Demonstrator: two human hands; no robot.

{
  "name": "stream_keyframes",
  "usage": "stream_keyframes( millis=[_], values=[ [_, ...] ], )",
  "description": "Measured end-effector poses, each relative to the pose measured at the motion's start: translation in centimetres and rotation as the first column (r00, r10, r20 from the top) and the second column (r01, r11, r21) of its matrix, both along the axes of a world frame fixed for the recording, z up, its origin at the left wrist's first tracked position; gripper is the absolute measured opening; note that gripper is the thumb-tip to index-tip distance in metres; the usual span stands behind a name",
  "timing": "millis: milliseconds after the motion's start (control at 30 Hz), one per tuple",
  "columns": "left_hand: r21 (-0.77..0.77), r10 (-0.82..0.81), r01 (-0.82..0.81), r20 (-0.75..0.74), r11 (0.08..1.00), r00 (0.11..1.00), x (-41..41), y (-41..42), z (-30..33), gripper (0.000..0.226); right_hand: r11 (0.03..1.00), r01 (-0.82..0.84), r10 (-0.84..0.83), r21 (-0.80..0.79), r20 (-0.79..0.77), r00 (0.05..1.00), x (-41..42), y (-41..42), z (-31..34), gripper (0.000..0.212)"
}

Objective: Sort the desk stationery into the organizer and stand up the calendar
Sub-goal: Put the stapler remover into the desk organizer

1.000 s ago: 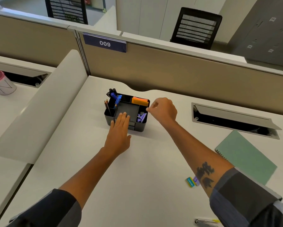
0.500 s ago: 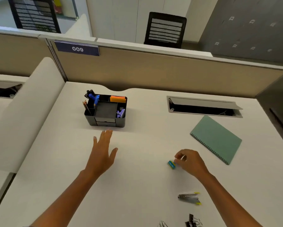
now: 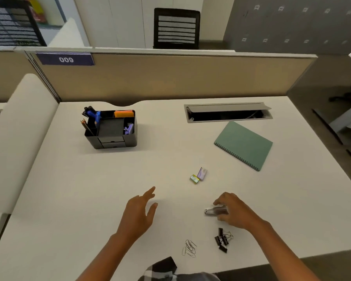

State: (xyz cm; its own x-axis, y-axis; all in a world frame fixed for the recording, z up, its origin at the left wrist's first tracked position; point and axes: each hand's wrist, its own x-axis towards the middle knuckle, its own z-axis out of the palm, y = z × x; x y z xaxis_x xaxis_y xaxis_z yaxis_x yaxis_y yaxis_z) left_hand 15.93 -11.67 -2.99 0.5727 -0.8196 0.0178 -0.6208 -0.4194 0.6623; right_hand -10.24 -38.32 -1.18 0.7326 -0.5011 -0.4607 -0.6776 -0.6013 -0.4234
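A black desk organizer (image 3: 117,141) stands at the back left of the white desk (image 3: 89,189), holding pens, pencils, an orange pad and purple clips. My right hand (image 3: 234,211) closes its fingers on a silver stapler-like tool (image 3: 214,210) lying on the desk near the front. My left hand (image 3: 139,214) hovers open over the desk with fingers spread. Two small erasers (image 3: 199,175) lie side by side in the middle. Black binder clips (image 3: 222,240) and wire paper clips (image 3: 189,248) lie near the front edge. A green spiral calendar (image 3: 244,145) lies flat at the right.
An open cable tray (image 3: 227,113) is set into the desk behind the green calendar. A beige partition (image 3: 170,78) with a "009" label closes the back. A padded divider (image 3: 18,138) runs along the left side. The desk's front edge is close below the clips.
My right hand left the erasers and moved nearer, onto the silver tool. My left hand drew back from the organizer toward me. The view shifted right and down.
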Motion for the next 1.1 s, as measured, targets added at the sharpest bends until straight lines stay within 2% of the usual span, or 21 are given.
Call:
stream_keyframes(
  millis=[67, 233, 367, 667, 767, 933, 1100],
  values=[
    [0.010, -0.020, 0.020, -0.001, 1.000, 1.000, -1.0, -0.1, -0.2, 0.058, 0.997, -0.035, 0.034, -0.073, -0.008, 0.999, -0.5, 0.4, -0.1, 0.041],
    [0.069, -0.084, 0.084, -0.009, 0.994, 0.996, -3.6, -0.3, -0.1, 0.050, 0.989, 0.008, -0.002, -0.149, 0.039, 0.999, -1.2, 1.4, 0.1, 0.030],
    [0.127, -0.157, 0.157, -0.010, 0.979, 0.988, -5.1, -1.2, 0.4, 0.051, 0.965, -0.048, 0.075, -0.260, 0.093, 0.993, -0.8, 2.2, 0.5, 0.021],
    [0.157, -0.311, 0.307, 0.001, 0.939, 0.950, -7.8, -5.2, 1.9, 0.060, 0.940, -0.207, 0.276, -0.270, 0.249, 0.928, 3.0, 3.9, 2.0, 0.022],
    [0.096, -0.292, 0.293, -0.017, 0.951, 0.956, -8.1, -5.6, 2.3, 0.061, 0.954, -0.219, 0.281, -0.203, 0.367, 0.887, 4.3, 5.1, 3.2, 0.028],
    [-0.072, -0.272, 0.267, -0.066, 0.961, 0.960, -7.1, -4.5, 3.1, 0.038, 0.975, -0.222, 0.183, 0.016, 0.509, 0.841, 6.2, 6.5, 5.5, 0.037],
    [-0.183, -0.212, 0.196, -0.074, 0.963, 0.974, -5.3, -2.6, 3.1, 0.038, 0.973, -0.224, 0.155, 0.049, 0.578, 0.801, 7.5, 7.2, 5.9, 0.039]
  ],
)
